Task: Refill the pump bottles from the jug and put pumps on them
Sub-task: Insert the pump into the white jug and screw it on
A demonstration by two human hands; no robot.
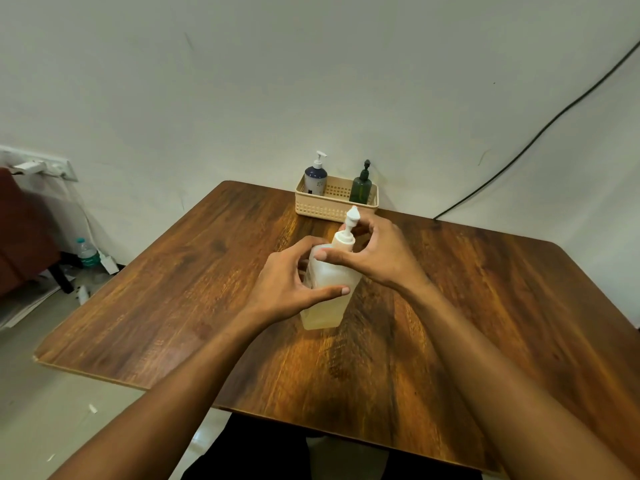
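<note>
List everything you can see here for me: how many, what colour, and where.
translucent bottle: one, whitish with pale yellow liquid, mid-table, held by both hands
pump: one, white, on that bottle's neck
dark blue bottle: one, white top, left end of the basket
dark green bottle: one, dark top, right end of the basket
basket: one, cream, far edge of the table by the wall
table: one, brown wood grain
cable: one, black, running down the wall at right
water bottle: one, clear, on the floor at left
left hand: one, grips the translucent bottle's body
right hand: one, fingers curled round the pump's collar
</note>
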